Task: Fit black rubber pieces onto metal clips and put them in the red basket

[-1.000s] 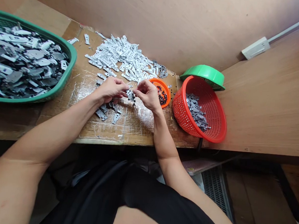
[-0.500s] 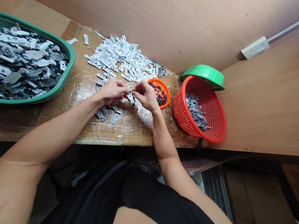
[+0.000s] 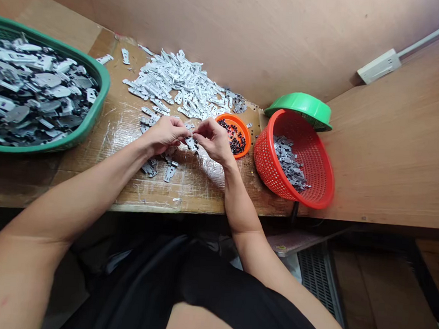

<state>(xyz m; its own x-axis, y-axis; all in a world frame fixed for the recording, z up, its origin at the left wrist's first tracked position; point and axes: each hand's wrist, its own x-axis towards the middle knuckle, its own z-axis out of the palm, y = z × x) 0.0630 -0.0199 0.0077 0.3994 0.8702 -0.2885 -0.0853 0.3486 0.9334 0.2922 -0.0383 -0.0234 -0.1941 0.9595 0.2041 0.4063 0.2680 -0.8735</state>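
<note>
The left hand (image 3: 164, 134) pinches a plate (image 3: 191, 144) left of the dish (image 3: 248, 139); the right hand (image 3: 216, 140) meets the plate's edge, its own grip unclear. The brown table (image 3: 208, 186) shines; behind-left of the dish lies a pile (image 3: 187, 86), right of it a basket (image 3: 270, 169), beyond it a wooden wall (image 3: 223, 23).

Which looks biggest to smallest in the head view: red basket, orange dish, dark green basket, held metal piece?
1. Dark green basket, cropped by frame
2. Red basket
3. Orange dish
4. Held metal piece, partly hidden

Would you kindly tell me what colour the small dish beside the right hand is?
The dish is orange, seen best in the head view.
</note>
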